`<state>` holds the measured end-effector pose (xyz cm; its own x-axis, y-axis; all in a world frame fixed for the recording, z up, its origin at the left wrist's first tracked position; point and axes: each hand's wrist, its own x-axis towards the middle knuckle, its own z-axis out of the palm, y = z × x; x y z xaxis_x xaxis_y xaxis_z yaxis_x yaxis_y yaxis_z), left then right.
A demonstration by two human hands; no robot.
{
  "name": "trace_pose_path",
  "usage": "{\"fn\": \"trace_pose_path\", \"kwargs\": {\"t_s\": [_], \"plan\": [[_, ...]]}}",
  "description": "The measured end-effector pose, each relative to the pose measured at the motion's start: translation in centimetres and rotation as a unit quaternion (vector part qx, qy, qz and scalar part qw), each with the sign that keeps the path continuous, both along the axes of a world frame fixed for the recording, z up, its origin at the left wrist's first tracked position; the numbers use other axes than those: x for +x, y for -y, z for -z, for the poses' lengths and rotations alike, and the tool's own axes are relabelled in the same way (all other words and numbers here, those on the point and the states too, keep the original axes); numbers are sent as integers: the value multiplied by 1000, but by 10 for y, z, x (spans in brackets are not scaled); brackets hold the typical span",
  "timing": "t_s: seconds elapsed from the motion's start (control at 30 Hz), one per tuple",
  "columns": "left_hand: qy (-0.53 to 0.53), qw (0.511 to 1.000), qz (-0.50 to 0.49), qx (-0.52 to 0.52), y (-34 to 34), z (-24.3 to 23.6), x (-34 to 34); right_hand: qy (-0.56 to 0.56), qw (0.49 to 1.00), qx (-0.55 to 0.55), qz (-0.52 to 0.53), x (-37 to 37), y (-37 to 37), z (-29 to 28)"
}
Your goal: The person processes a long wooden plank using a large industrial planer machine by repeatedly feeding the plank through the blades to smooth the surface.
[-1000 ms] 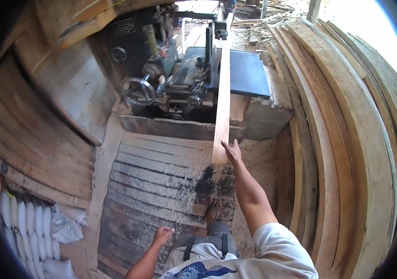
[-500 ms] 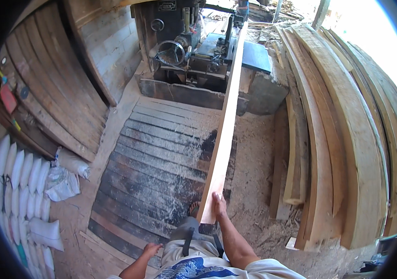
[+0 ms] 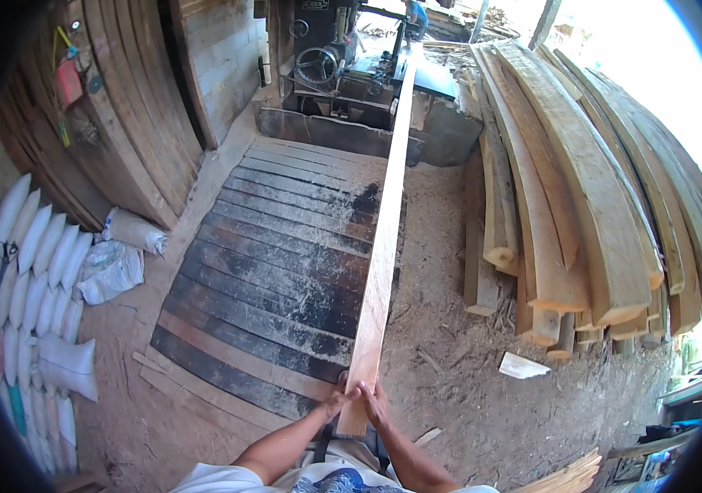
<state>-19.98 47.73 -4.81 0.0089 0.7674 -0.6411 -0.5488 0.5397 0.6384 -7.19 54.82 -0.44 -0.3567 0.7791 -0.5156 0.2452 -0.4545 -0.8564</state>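
Note:
A long, pale sawn plank (image 3: 382,271) runs from my waist away to the band saw machine (image 3: 326,62), its far end lying over the machine's dark table (image 3: 431,80). My left hand (image 3: 341,401) grips the plank's near end from the left side. On the opposite edge my right hand (image 3: 374,403) is closed round it, thumb toward the top. The two hands sit almost level, just short of the near end. Beyond the machine a person in blue (image 3: 416,18) stands near the plank's far end, partly hidden.
Stacked thick boards (image 3: 589,189) fill the right side. A slatted wooden platform (image 3: 269,263) dusted with sawdust lies left of the plank. White sacks (image 3: 39,263) are piled at far left, below upright planks (image 3: 133,99). A pale offcut (image 3: 523,366) rests on the ground.
My left hand has come from free at my side to gripping the plank. The plank's near end is lower in view, and the machine appears farther off. My right hand keeps its hold.

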Motion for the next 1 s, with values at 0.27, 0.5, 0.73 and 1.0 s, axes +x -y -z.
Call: {"fn": "trace_pose_path", "kwargs": {"t_s": [0.27,0.5,0.73,1.0], "plan": [[-5,989,85,-119,251,0,90,57,998,-4,12,97,160,32],[26,997,-37,-59,449,-39,176,-75,993,-30,87,55,205,-17],[6,991,-39,-131,628,-63,203,-153,987,40,34,71,354,-8],[-136,984,-15,-113,761,-69,258,-188,981,33,39,125,488,-14]]}}
